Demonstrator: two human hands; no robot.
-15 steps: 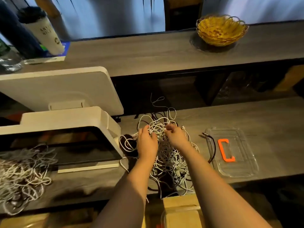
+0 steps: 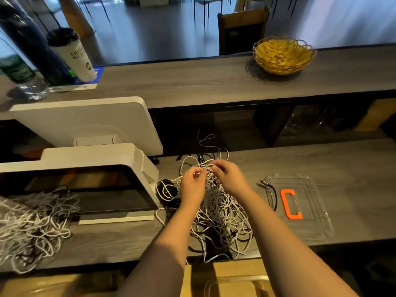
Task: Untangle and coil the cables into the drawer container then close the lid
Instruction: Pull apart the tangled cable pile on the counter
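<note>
Fingers of the left hand (image 2: 192, 185) and right hand (image 2: 228, 176) pinch white strands atop the tangled cable pile (image 2: 216, 209) on the tabletop (image 2: 342, 168).

both hands lifted a little higher on the cable tangle (image 2: 216, 202) than half a second ago. left hand (image 2: 192, 185) now pinching white strands at the top of the tangle, fingertips turned toward the right hand (image 2: 228, 175), which now curls over the tangle's crest, closer in.
</note>
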